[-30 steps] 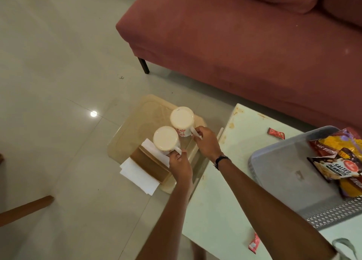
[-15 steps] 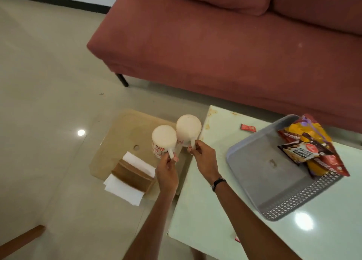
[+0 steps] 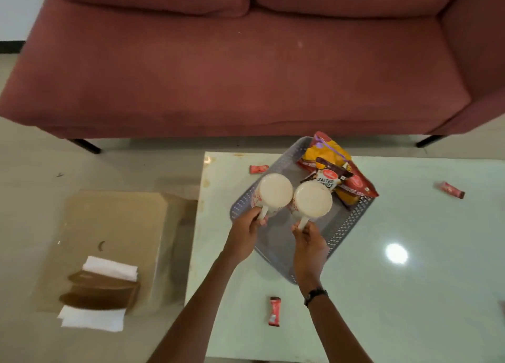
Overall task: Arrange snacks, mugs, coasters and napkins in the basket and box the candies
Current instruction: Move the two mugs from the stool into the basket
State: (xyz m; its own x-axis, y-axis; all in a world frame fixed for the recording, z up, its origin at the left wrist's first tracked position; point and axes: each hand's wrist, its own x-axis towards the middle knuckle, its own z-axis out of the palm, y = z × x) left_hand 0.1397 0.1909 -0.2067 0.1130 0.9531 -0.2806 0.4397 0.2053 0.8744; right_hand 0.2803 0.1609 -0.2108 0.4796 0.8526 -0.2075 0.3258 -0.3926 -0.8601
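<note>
**Two mugs over the grey basket**

Two white mugs sit in your hands at frame centre: your left hand pinches the handle of the left mug, your right hand grips the handle of the right mug. Both mugs are upright, side by side and nearly touching, above the grey basket on the pale tabletop. In the basket's upper corner lie snack packets; the front one reads "SALTED", the rest of its label hidden. Three red candies lie on the tabletop around the basket. At lower left, white napkins and brown coasters rest on a lower side table.
</note>
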